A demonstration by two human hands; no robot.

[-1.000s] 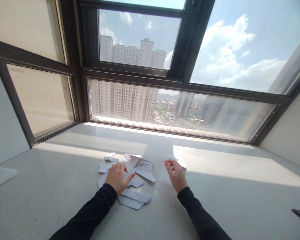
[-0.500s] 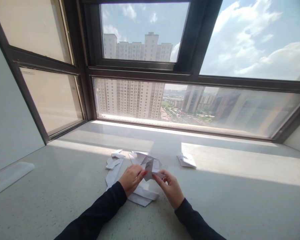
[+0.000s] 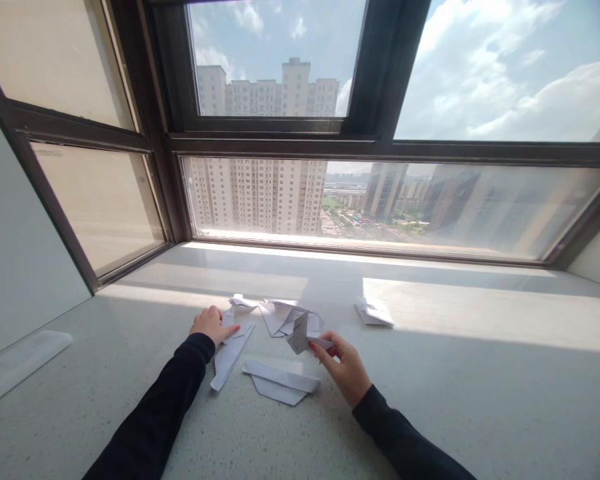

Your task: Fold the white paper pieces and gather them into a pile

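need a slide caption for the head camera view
At a bright windowsill, the right hand holds a folded paper piece while the left hand is at other pieces.

Left hand (image 3: 211, 325) palm-down, thumb extended; right hand (image 3: 344, 365) pinching.

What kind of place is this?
Probably a wide indoor window ledge, high above the ground, maybe in a flat. Dark window frames run behind it, a tall apartment block stands outside, and greenery shows far below.
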